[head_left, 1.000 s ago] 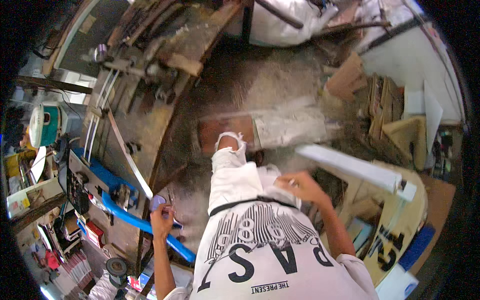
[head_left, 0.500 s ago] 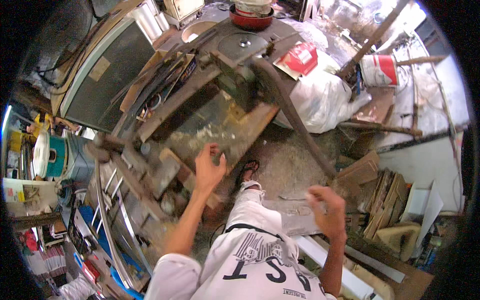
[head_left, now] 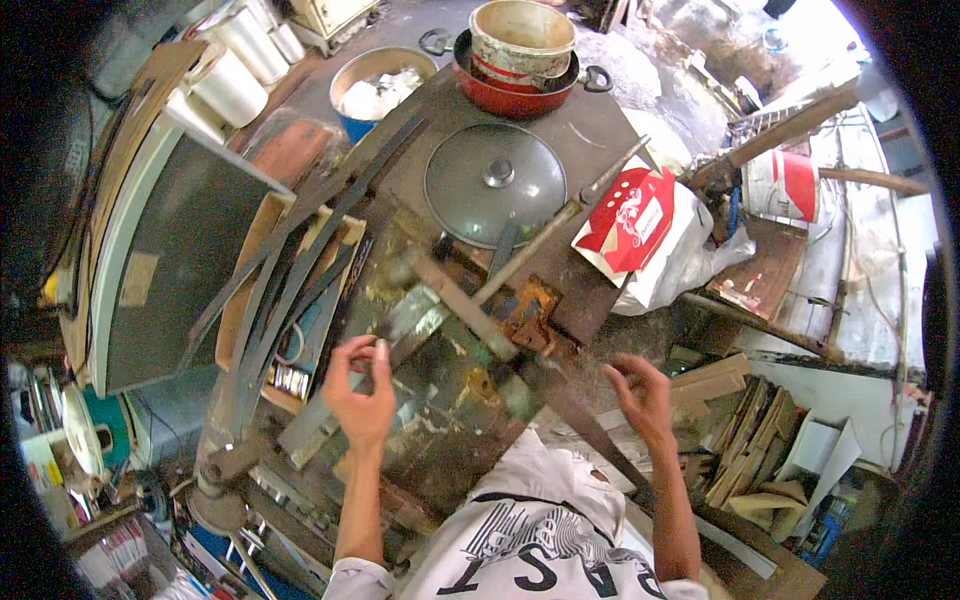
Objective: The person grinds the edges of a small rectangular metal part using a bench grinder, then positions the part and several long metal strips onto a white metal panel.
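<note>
My left hand (head_left: 358,395) hovers over the left part of a cluttered workbench, thumb and fingers curved but apart, with nothing seen in it. Past its fingertips lies a flat metal strip (head_left: 412,318). To the right, beyond the bench edge, my right hand (head_left: 643,395) is raised, fingers loosely bent and empty. Between the hands sits a rusty vise-like metal fixture (head_left: 530,315), with a long dark bar (head_left: 600,440) slanting from it toward me. Behind it rests a glass pot lid (head_left: 495,185) with a knob. A wooden-handled tool (head_left: 535,245) lies across the lid's edge.
A red pan (head_left: 515,98) holding a dirty bucket (head_left: 522,40) stands at the far end. Long dark metal strips (head_left: 320,235) lie over a cardboard box at left. A red-and-white carton (head_left: 628,222) and plastic bag are at right, above stacked wood scraps (head_left: 752,440).
The view has shifted toward the bench, showing more of the lid, pan and bucket. My left hand now appears farther left and lower. Both hands remain empty.
</note>
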